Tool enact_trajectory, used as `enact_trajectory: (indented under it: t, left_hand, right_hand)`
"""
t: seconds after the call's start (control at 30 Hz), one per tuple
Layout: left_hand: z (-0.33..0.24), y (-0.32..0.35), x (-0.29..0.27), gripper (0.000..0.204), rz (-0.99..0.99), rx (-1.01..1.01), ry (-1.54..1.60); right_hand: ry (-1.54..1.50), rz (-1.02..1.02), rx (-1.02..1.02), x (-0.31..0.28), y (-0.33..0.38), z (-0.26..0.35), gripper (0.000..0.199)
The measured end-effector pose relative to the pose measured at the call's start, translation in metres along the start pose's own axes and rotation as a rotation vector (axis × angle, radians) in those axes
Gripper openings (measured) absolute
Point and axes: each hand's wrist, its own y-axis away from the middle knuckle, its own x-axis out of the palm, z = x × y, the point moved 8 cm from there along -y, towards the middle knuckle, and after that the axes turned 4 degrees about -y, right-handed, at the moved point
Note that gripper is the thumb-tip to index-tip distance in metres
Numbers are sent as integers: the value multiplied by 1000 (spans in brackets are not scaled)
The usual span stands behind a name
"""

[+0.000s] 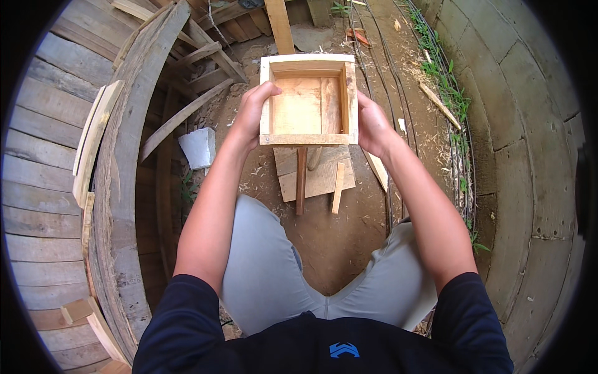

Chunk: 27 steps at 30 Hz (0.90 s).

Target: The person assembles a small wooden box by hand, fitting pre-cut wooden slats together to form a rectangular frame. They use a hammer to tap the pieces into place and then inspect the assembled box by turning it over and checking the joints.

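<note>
An open-topped wooden box (309,139) is held up in front of me, its inside facing me. My left hand (251,113) grips its left wall, the thumb lying over the rim. At the right wall my right hand (372,124) presses from the side, with most of its fingers hidden behind the box. The box's floor is made of boards with a seam toward the right. Below and beyond it, a low wooden board panel (317,181) lies on the ground, with a dark wooden stick (301,181) and a pale stick (338,188) on it.
A weathered wooden beam (121,181) and plank surface (43,212) run along my left. Beside them sits a white block (198,148). On the right, long dark cables (387,62) and green weeds (455,93) line a block wall (517,187). Wood shavings litter the dirt.
</note>
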Motion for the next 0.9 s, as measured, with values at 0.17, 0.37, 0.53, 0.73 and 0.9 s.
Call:
enact_trajectory:
  t: [0.17,0.37,0.53,0.73,0.9]
  left_hand:
    - [-9,7,0,42,9,26,32]
    - [-21,15,0,53,-10,20,55]
    - [-22,14,-6,56,17,15,124]
    - [-28,15,1,61,-2,35,157]
    - [-31,18,-8,62,-35,57,176]
  right_hand:
    - [-30,43,-46,-1,1,10,41]
    - [88,-233,-163,-39,-1,25,28]
    - [146,-423,-292,-54,9,44,34]
    - [188,-519,-453,-77,14,60,50]
    - [-14,-339,-455,-50,14,64,34]
